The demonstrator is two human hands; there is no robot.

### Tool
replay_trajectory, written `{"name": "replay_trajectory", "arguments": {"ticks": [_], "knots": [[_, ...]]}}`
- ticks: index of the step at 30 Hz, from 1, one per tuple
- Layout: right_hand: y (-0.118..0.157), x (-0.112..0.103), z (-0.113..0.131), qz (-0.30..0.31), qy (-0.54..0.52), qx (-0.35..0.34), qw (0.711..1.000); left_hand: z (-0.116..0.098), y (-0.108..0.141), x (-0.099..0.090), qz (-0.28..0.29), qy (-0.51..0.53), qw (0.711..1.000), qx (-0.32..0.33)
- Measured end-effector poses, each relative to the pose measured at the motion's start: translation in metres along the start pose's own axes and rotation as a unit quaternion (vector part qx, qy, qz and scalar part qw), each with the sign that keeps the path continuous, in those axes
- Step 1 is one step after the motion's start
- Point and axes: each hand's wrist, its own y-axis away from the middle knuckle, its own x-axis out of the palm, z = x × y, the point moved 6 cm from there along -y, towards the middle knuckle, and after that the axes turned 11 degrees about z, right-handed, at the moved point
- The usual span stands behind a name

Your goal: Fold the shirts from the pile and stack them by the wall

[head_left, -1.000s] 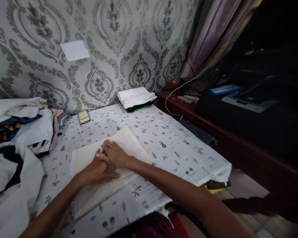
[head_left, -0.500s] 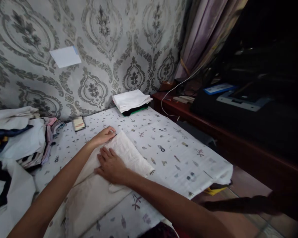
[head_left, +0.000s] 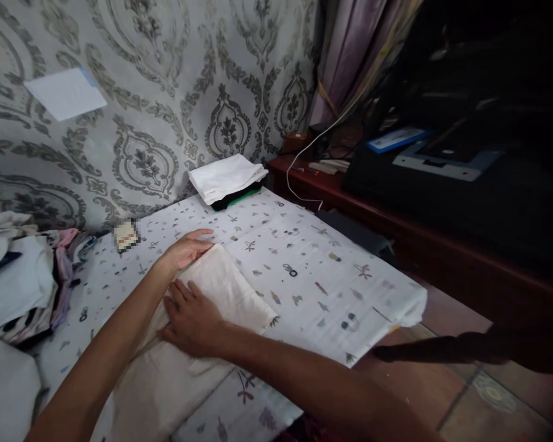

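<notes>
A cream cloth [head_left: 230, 288], partly folded over, lies on the patterned white bedsheet [head_left: 313, 270]. At its upper left corner my left hand [head_left: 188, 250] rests on edge, fingers stretched out along the fold and holding nothing. My right hand [head_left: 191, 319] lies flat on top of the cloth with its fingers spread. The lower part of the cloth reaches down between my forearms, and my left forearm hides its left edge.
Folded white and dark cloths [head_left: 228, 178] are stacked near the wall. A heap of clothes [head_left: 18, 276] is at the left, beside a small blurred item [head_left: 126, 236]. A dark red table [head_left: 396, 233] with a white cable [head_left: 295, 175] stands at the right.
The view has shifted, so most things sit further left. My left hand's fingers are straighter at the cloth's corner. My right hand remains flat on the cloth.
</notes>
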Motion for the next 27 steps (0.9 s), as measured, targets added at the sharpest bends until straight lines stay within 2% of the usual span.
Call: {"name": "replay_trajectory", "arguments": {"ticks": [4,9,11,15,21,24,27], "knots": [[0.001,-0.001,-0.001,-0.003,0.001,-0.002,1.0,0.001,-0.001,0.0,0.0,-0.012,1.0,0.004],[0.001,-0.003,-0.001,-0.013,0.005,-0.002,1.0,0.0,-0.002,0.003,-0.055,-0.121,0.991,-0.017],[0.001,-0.003,-0.001,-0.013,0.011,-0.006,1.0,0.0,-0.005,0.008,-0.044,-0.15,0.987,-0.031],[0.001,-0.002,-0.001,-0.015,0.011,-0.006,1.0,0.002,-0.011,0.013,-0.014,-0.103,0.993,-0.053],[0.001,-0.001,-0.001,-0.017,0.011,-0.004,1.0,0.005,-0.016,0.005,-0.055,-0.086,0.994,-0.031],[0.001,-0.001,-0.001,-0.018,0.008,-0.008,1.0,-0.001,-0.014,0.003,-0.087,-0.117,0.989,0.021],[0.0,-0.001,-0.002,-0.01,-0.003,-0.007,1.0,-0.021,0.004,0.002,-0.152,-0.227,0.954,0.125]]}}
